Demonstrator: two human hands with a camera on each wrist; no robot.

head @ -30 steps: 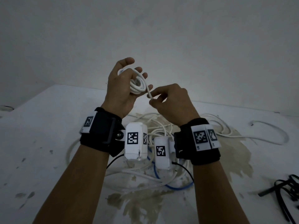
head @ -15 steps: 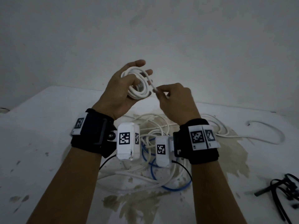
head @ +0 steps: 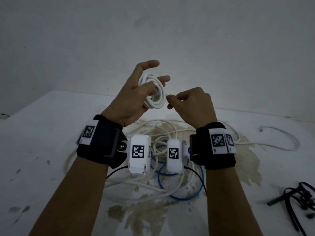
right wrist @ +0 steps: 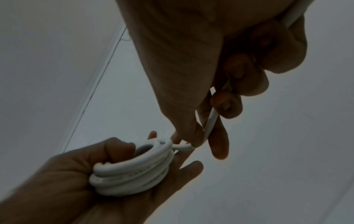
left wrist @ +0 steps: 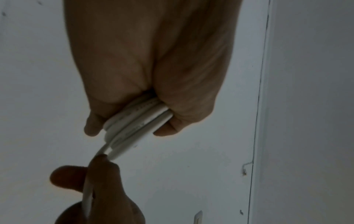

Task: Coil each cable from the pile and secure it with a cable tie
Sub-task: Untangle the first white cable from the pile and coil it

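Observation:
A white cable wound into a small coil (head: 156, 92) is held up in front of the wall, above the table. My left hand (head: 136, 94) holds the coil (right wrist: 132, 171) between thumb and palm, with the outer fingers spread. My right hand (head: 189, 103) is just right of it and pinches the cable's loose tail (right wrist: 209, 124), which runs from the coil into the fingers. The left wrist view shows the coil (left wrist: 134, 121) gripped edge-on and the right fingers (left wrist: 101, 174) below it on the tail. A pile of loose white and blue cables (head: 163, 160) lies on the table below my wrists.
The white table (head: 42, 142) is stained, with a brown patch under the pile. One white cable (head: 279, 138) trails off to the right. A black cable bundle (head: 300, 200) lies at the right edge. A bare wall stands close behind.
My left hand has turned and spread its fingers, so the coil faces me more. My right hand has slid along the tail, which is now pulled short against the coil.

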